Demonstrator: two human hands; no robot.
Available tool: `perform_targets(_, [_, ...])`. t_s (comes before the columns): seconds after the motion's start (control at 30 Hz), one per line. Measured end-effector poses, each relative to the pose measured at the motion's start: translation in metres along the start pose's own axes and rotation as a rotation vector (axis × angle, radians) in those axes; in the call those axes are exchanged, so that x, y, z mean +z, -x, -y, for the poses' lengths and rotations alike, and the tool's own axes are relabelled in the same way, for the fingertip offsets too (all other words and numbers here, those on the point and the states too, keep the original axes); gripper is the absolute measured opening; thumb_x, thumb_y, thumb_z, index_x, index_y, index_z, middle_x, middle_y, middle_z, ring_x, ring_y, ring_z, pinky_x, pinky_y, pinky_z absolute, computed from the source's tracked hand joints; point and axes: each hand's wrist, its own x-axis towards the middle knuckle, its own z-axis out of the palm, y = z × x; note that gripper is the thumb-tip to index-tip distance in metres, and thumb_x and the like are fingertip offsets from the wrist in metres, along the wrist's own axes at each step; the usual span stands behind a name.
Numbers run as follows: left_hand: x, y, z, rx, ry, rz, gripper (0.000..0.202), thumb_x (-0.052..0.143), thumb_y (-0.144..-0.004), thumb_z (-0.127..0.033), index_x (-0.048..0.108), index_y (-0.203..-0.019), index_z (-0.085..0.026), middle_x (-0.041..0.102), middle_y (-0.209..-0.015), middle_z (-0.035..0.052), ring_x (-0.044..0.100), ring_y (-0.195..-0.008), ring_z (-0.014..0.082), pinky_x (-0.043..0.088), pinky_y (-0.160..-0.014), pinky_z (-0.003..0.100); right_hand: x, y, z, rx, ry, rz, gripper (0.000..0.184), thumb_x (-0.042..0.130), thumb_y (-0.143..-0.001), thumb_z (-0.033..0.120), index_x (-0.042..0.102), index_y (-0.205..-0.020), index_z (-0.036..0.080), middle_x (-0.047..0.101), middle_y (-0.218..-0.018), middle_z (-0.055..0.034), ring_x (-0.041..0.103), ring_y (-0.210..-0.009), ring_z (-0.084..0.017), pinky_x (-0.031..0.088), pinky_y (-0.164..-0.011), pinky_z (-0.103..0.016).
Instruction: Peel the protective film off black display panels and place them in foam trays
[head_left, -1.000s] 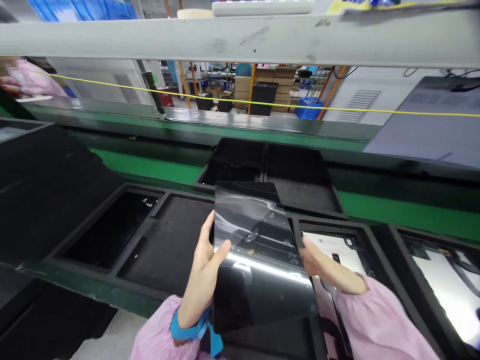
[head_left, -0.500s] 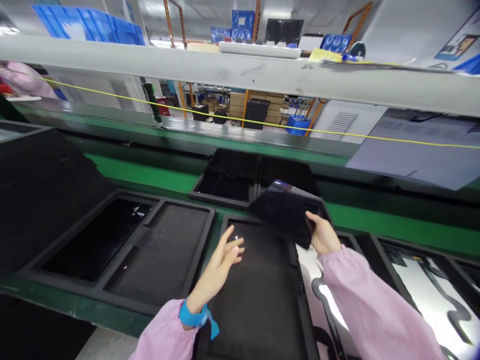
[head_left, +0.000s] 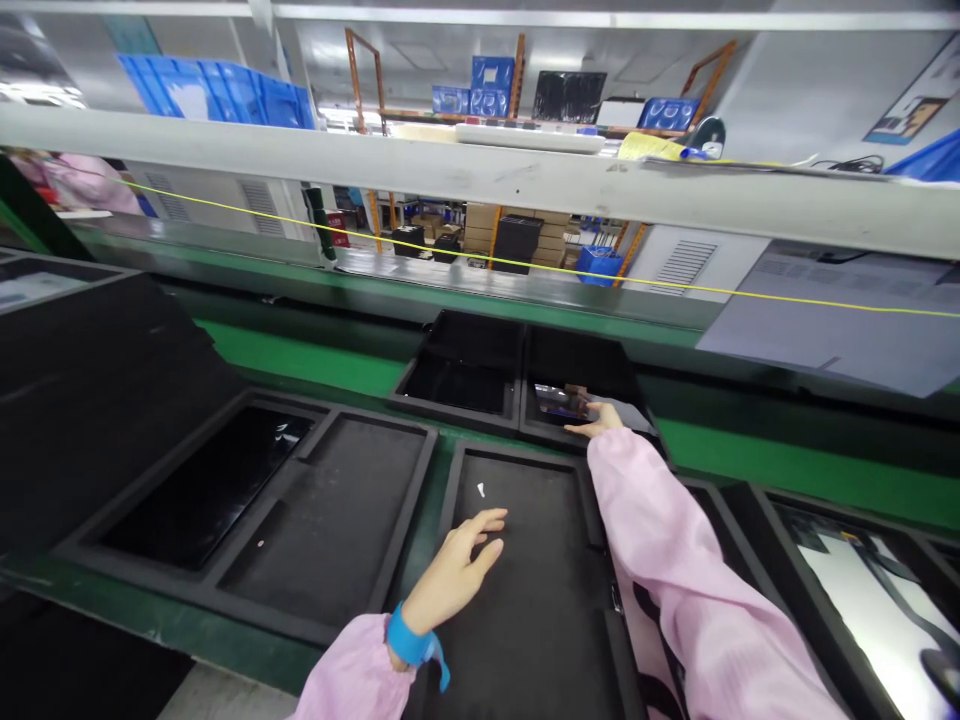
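My right hand is over the right compartment of the far black tray, its fingers spread at the near edge of a glossy black display panel. The panel lies low in that compartment and reflects the hand; my forearm hides part of it. Another dark panel sits in the left compartment. My left hand, wearing a blue wrist strap, hovers with fingers apart and nothing in them above the near black foam tray. A small white scrap lies in that near tray.
To the left, a two-part black tray holds a glossy panel on one side. Panels with shiny silver backs lie in trays at right. A white beam and a yellow cord cross beyond the green bench.
My right hand has moved forward and left, bringing the panel down from the air into the far tray's right compartment. My left hand has shifted slightly right and toward me.
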Motion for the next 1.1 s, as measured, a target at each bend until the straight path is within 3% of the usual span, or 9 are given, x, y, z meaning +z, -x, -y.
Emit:
perform_targets(0.13, [0.001, -0.001, 0.003, 0.013, -0.015, 0.003, 0.04, 0.044, -0.088, -0.031, 0.046, -0.128, -0.023, 0.059, -0.124, 0.0069, 0.052, -0.115, 0.0201, 0.037, -0.103, 0.039, -0.032, 0.023, 0.0, 0.048, 0.233, -0.034, 0.033, 0.05, -0.093, 0.036, 0.049, -0.118, 0.014, 0.05, -0.113, -0.0096, 0.054, -0.094, -0.019, 0.051, -0.078, -0.036])
perform_targets(0.27, [0.001, -0.001, 0.001, 0.032, -0.031, 0.004, 0.039, 0.045, -0.088, -0.031, 0.049, -0.126, -0.023, 0.06, -0.123, 0.0067, 0.053, -0.115, 0.0198, 0.037, -0.102, 0.038, -0.063, 0.08, -0.013, -0.043, 0.559, 0.114, 0.024, 0.052, -0.093, 0.034, 0.056, -0.104, 0.013, 0.056, -0.101, -0.0069, 0.056, -0.088, -0.017, 0.05, -0.08, -0.035])
perform_targets(0.4, [0.002, -0.001, 0.0, 0.049, -0.038, 0.011, 0.038, 0.045, -0.087, -0.03, 0.05, -0.124, -0.022, 0.06, -0.121, 0.0072, 0.052, -0.116, 0.0196, 0.037, -0.102, 0.036, -0.065, 0.119, -0.034, -0.158, 0.937, 0.225, 0.018, 0.056, -0.09, 0.032, 0.059, -0.092, 0.014, 0.057, -0.098, -0.006, 0.054, -0.093, -0.017, 0.045, -0.087, -0.038])
perform_targets(0.57, [0.003, -0.002, 0.004, 0.051, -0.043, 0.019, 0.038, 0.044, -0.088, -0.03, 0.048, -0.125, -0.022, 0.06, -0.122, 0.0074, 0.053, -0.116, 0.0195, 0.036, -0.104, 0.039, -0.059, 0.124, -0.047, -0.273, 1.201, 0.264, 0.016, 0.054, -0.091, 0.029, 0.058, -0.092, 0.013, 0.054, -0.1, -0.0062, 0.051, -0.096, -0.019, 0.044, -0.087, -0.039])
perform_targets(0.73, [0.003, -0.003, 0.005, 0.051, -0.041, 0.015, 0.038, 0.045, -0.088, -0.028, 0.049, -0.125, -0.021, 0.062, -0.121, 0.0071, 0.053, -0.115, 0.0187, 0.037, -0.103, 0.037, -0.067, 0.121, -0.042, -0.34, 1.221, 0.308, 0.014, 0.055, -0.09, 0.028, 0.058, -0.092, 0.014, 0.055, -0.098, -0.0054, 0.052, -0.093, -0.018, 0.044, -0.086, -0.039])
perform_targets(0.9, [0.003, -0.002, 0.003, 0.047, -0.035, 0.0, 0.037, 0.046, -0.087, -0.028, 0.051, -0.123, -0.023, 0.062, -0.121, 0.0053, 0.054, -0.115, 0.0181, 0.038, -0.102, 0.035, -0.073, 0.12, -0.032, -0.385, 1.088, 0.293, 0.022, 0.051, -0.092, 0.033, 0.057, -0.087, 0.013, 0.057, -0.088, -0.0037, 0.054, -0.084, -0.015, 0.045, -0.081, -0.034])
perform_targets(1.0, [0.003, -0.001, 0.002, 0.039, -0.034, -0.001, 0.037, 0.046, -0.087, -0.028, 0.051, -0.123, -0.023, 0.062, -0.12, 0.006, 0.054, -0.115, 0.0187, 0.039, -0.101, 0.036, -0.071, 0.122, -0.019, -0.403, 1.025, 0.223, 0.027, 0.046, -0.091, 0.039, 0.054, -0.081, 0.015, 0.056, -0.071, -0.0006, 0.053, -0.066, -0.014, 0.043, -0.07, -0.03])
perform_targets(1.1, [0.003, -0.001, 0.002, 0.044, -0.029, 0.006, 0.037, 0.045, -0.087, -0.029, 0.05, -0.124, -0.022, 0.062, -0.12, 0.0068, 0.054, -0.115, 0.0189, 0.038, -0.102, 0.035, -0.068, 0.13, 0.003, -0.424, 0.975, 0.08, 0.031, 0.049, -0.081, 0.048, 0.049, -0.07, 0.02, 0.05, -0.055, 0.0006, 0.046, -0.051, -0.016, 0.031, -0.055, -0.028])
